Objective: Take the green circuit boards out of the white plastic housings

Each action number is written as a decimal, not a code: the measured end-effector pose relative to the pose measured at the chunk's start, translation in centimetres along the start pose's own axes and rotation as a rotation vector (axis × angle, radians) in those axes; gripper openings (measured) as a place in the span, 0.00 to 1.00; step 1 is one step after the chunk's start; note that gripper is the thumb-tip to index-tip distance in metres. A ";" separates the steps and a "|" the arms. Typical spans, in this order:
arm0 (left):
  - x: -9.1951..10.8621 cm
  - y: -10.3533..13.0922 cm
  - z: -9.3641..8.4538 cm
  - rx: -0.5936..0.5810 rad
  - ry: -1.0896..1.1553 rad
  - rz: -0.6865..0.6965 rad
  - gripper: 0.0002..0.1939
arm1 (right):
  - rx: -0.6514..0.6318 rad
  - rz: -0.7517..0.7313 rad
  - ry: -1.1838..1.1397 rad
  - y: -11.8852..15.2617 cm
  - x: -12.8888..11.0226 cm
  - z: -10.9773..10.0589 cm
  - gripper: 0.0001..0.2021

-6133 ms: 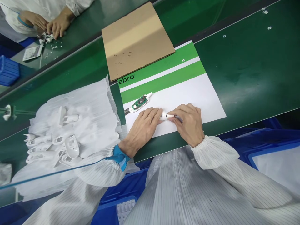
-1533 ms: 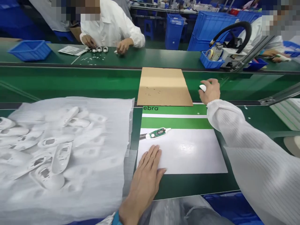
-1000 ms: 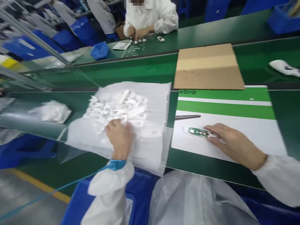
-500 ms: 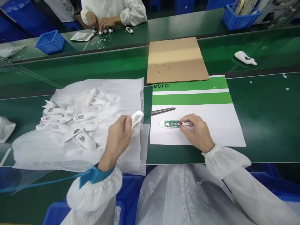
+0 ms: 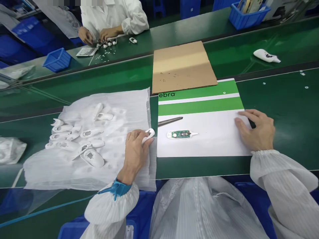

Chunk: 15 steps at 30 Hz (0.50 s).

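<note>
My left hand (image 5: 136, 146) pinches a white plastic shell (image 5: 149, 134) at the right edge of the white foam sheet (image 5: 119, 169). A white housing with a green circuit board (image 5: 183, 134) lies face up on the white and green sheet (image 5: 211, 142), touched by neither hand. Dark tweezers (image 5: 170, 121) rest just above it. My right hand (image 5: 258, 129) is at the sheet's right edge, thumb and fingers apart around a small black thing (image 5: 251, 123), partly hidden; whether it grips this I cannot tell. Several white shells (image 5: 92, 157) lie on the foam.
A cardboard piece (image 5: 184, 66) lies behind the sheet. A white device (image 5: 266, 55) is on the green belt at the right. Across it, a person's hands (image 5: 109, 33) work near a blue basket (image 5: 57, 59). A blue strap runs from my left wrist.
My right hand has let go of the housing with the board and moved right to the sheet's edge. My left hand has shifted slightly right and down with the shell.
</note>
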State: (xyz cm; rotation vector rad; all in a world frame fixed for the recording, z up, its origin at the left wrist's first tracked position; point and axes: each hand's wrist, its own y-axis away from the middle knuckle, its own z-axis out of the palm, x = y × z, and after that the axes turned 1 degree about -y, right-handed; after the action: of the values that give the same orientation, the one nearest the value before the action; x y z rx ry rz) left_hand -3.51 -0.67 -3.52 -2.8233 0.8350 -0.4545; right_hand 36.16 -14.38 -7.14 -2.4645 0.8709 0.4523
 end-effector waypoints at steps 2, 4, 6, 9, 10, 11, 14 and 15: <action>-0.1 -0.1 0.3 0.016 0.006 0.010 0.03 | 0.001 -0.012 -0.032 0.4 -0.3 0.3 0.15; -0.1 -0.2 0.2 0.039 0.030 0.004 0.03 | 0.006 -0.018 -0.051 0.7 -1.0 0.4 0.15; 0.3 -0.3 -0.1 0.062 0.065 -0.006 0.05 | -0.031 -0.056 -0.066 0.6 -1.6 0.2 0.16; 1.9 -0.7 -0.7 0.067 0.132 0.036 0.05 | -0.025 -0.101 -0.032 0.4 -2.7 -0.4 0.18; 2.6 -0.9 -0.8 0.057 0.164 0.071 0.06 | 0.000 -0.116 -0.021 0.5 -3.4 -0.6 0.17; 3.4 -1.2 -0.7 0.039 0.201 0.116 0.06 | 0.008 -0.143 -0.027 0.8 -4.1 -0.8 0.17; 5.8 -2.4 0.2 -0.044 0.277 0.266 0.12 | -0.134 -0.301 -0.145 2.6 -7.3 -0.8 0.14; 6.4 -2.8 0.7 -0.071 0.281 0.309 0.14 | -0.209 -0.352 -0.187 3.3 -8.5 -0.6 0.13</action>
State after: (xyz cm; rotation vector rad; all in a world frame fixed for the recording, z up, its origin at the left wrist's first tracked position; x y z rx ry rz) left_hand 3.23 -1.88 -1.93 -2.6573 1.3401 -0.7949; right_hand 27.77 -12.78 -3.95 -2.6376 0.3178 0.6588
